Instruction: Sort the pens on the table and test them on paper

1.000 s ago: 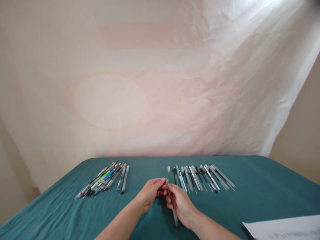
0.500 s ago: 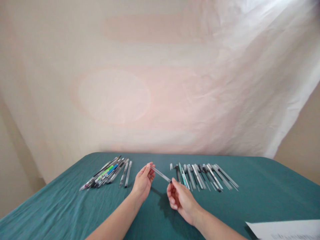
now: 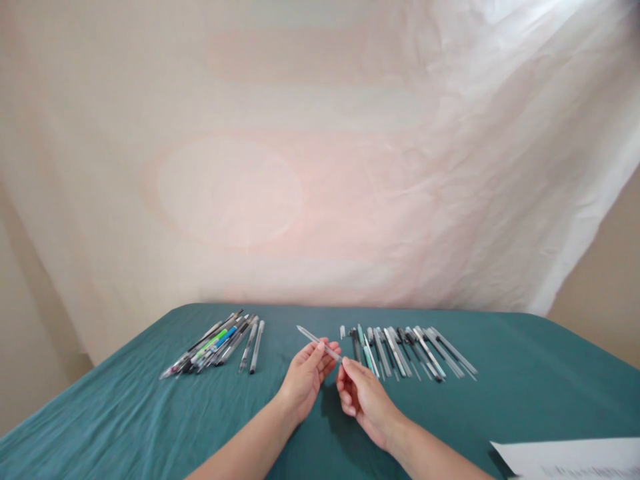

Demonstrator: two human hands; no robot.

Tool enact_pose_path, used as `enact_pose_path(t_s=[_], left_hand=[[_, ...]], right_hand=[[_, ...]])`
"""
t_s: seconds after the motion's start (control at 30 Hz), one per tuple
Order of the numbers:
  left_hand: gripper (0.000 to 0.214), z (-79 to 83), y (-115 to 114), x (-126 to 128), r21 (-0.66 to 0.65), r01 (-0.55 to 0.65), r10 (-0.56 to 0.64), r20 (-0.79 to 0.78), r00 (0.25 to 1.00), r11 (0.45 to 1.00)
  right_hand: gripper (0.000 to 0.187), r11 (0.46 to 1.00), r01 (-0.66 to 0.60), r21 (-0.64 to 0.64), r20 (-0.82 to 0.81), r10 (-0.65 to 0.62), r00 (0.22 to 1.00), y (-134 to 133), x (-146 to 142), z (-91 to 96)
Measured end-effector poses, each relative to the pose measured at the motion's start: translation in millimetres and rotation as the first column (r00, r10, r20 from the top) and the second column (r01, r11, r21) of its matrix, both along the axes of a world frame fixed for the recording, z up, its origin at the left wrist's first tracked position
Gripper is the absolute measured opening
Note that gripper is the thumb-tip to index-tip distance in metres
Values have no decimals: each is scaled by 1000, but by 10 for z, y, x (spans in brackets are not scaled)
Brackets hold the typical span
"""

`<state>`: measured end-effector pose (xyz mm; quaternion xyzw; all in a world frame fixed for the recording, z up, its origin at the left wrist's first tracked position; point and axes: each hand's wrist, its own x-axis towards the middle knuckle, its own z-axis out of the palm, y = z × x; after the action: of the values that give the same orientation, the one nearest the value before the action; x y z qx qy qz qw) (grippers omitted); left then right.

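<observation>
A clear pen [image 3: 307, 333] slants in the air between both hands, its pointed end up to the left. My left hand [image 3: 306, 377] has closed around the middle of the barrel, thumb on top. With thumb and fingers, my right hand [image 3: 365, 397] pinches the pen's lower right end, which is mostly hidden. The two hands are close together above the green cloth.
A heap of pens [image 3: 213, 347] lies at the left, with two pens beside it [image 3: 257, 348]. To the right is a row of pens and parts [image 3: 410, 353], with a small clear cap [image 3: 343, 331] near it. White paper [image 3: 575, 460] lies at the lower right on the green tablecloth [image 3: 540, 387].
My left hand has slid right along the pen, from its left end to the middle, leaving the pointed end bare. My right hand has stayed almost in place.
</observation>
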<state>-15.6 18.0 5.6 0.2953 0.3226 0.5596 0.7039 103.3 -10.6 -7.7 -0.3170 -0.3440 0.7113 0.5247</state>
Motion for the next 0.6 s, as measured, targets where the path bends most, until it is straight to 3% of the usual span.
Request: enact_pose_path(t_s=[0.23, 0.37, 0.5, 0.6], left_hand=[[16, -12, 10, -31, 7, -19, 20, -45, 999, 1000], [16, -42, 13, -42, 51, -29, 32, -50, 998, 998], [18, -61, 1, -36, 85, -20, 25, -69, 997, 996], [19, -53, -9, -32, 92, -17, 26, -94, 995, 996]], right_hand=[[31, 999, 15, 51, 53, -18, 998, -37, -12, 5], [28, 1000, 27, 9, 29, -28, 999, -4, -8, -11], [43, 996, -31, -86, 13, 32, 999, 31, 0, -15], [44, 998, -30, -52, 77, 34, 996, 12, -6, -2]])
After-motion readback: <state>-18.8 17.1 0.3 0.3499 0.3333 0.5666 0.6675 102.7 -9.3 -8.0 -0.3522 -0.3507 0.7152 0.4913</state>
